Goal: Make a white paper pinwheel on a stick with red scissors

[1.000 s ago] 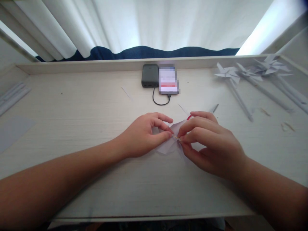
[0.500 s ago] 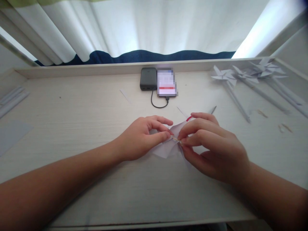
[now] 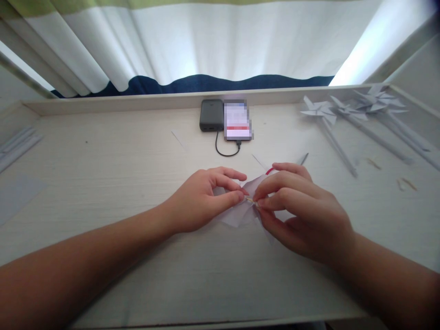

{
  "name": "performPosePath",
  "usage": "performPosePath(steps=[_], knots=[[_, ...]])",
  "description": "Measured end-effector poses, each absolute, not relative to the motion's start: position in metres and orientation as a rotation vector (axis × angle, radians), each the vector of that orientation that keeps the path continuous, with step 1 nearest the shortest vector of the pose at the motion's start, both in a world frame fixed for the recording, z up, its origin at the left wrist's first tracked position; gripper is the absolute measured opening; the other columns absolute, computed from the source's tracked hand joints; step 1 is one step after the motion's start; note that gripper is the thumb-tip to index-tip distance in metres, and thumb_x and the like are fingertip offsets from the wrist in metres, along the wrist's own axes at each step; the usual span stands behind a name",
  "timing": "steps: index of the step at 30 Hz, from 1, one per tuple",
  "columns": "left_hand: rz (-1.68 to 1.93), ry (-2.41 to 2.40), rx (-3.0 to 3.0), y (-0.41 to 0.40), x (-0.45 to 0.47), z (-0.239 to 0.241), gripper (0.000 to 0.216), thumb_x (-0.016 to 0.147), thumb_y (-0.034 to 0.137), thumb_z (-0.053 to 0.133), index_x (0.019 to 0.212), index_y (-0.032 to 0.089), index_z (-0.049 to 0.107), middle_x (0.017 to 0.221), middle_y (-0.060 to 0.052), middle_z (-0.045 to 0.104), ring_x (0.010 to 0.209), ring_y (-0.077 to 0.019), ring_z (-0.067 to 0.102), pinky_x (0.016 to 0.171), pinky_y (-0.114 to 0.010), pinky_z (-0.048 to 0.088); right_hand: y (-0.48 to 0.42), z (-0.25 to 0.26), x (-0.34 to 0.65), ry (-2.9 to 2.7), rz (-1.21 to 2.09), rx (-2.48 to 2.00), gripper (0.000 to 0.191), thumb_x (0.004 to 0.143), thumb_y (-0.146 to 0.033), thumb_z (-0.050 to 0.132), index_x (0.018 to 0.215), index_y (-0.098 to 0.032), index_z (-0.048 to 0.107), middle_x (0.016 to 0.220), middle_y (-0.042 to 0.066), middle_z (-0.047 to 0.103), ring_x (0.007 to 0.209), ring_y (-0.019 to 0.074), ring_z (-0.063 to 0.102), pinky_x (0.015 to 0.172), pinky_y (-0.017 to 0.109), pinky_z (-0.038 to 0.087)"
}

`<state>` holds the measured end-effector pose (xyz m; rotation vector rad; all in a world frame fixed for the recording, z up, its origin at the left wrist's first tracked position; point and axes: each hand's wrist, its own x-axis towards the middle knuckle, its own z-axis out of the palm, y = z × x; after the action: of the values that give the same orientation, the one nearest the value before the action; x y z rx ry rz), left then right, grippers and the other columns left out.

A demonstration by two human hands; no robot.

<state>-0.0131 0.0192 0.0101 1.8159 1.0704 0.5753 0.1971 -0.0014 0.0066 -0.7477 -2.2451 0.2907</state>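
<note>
A white folded-paper pinwheel [image 3: 235,216] lies on the desk between my hands, partly covered by them. My left hand [image 3: 201,199] has its thumb and forefinger closed on the paper near its middle, while the other fingers reach forward. My right hand [image 3: 305,211] pinches a short pale stick [image 3: 250,200] at the pinwheel's centre, with thumb and fingertips. The stick's ends are hidden by the fingertips. Beneath the right hand show a red handle [image 3: 270,171] and a pointed grey tip [image 3: 304,158], probably of scissors.
Finished paper pinwheels on rolled paper sticks [image 3: 338,146] lie at the back right, near broken stick pieces [image 3: 409,184]. A black power bank [image 3: 211,115] is cabled to a phone [image 3: 237,120] at the back. Paper rolls [image 3: 19,149] and a paper sheet [image 3: 20,197] lie left.
The view has shifted slightly, so the desk sits a little lower in the picture. Both hands keep nearly the same hold on the pinwheel and stick.
</note>
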Motion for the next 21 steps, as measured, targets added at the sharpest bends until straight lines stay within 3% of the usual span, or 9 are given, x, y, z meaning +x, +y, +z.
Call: performPosePath(steps=[21], knots=[[0.659,1.163,2.065,0.0136,-0.0125,0.007,0.015,0.084,0.032,0.062,0.082,0.025,0.075,0.122,-0.002,0.062,0.11,-0.0201,0.059,0.102,-0.038,0.043,0.0013,0.0018,0.1967,-2.267,0.357,-0.761,0.016,0.077,-0.004,0.057,0.076,-0.019,0.054,0.085,0.001,0.066,0.08,0.0133,0.063,0.104,0.046,0.04]])
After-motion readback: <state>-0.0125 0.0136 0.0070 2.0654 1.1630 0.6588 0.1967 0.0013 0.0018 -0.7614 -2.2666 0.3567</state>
